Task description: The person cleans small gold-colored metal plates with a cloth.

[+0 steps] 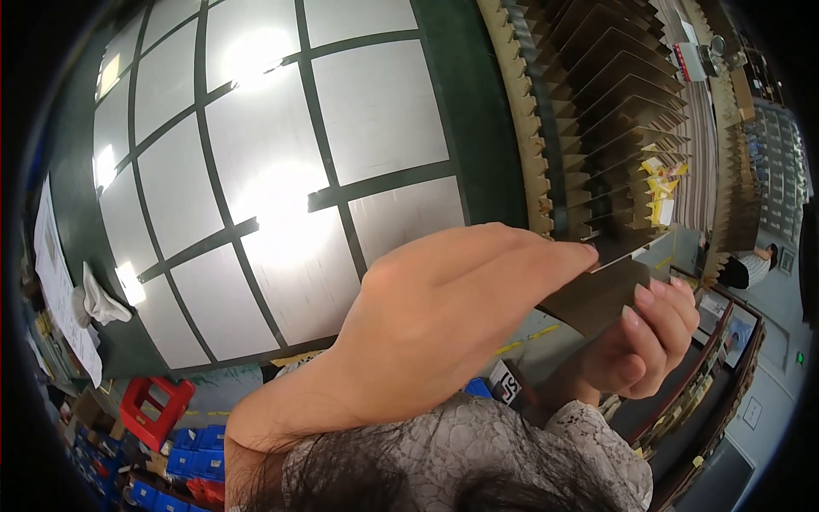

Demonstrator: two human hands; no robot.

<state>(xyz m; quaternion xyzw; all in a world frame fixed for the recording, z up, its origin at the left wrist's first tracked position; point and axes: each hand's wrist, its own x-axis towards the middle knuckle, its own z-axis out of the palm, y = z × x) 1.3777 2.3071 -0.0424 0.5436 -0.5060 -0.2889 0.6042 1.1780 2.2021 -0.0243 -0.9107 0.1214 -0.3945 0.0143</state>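
Note:
My left hand [452,299] reaches across to the right over the corner of a work table. Its fingers are pressed together, and their tips close on the upper edge of a thin dark brownish sheet [589,300]. The hand hides part of that sheet. To the right is my right hand [653,341], palm turned inward, fingers loosely curled and thumb apart from them. Its fingertips are close to the sheet's right end; whether they touch it I cannot make out. Several shiny metal plates [380,111] lie in rows on the green table top [486,119].
Along the table's right stands a rack of upright brown dividers [614,94] with notched edges, a yellow-and-white wrapper [661,192] among them. A white cloth [104,294] and papers [60,282] lie at the left. Below are a red stool [158,410] and blue bins [196,456]. Another person [755,266] is far right.

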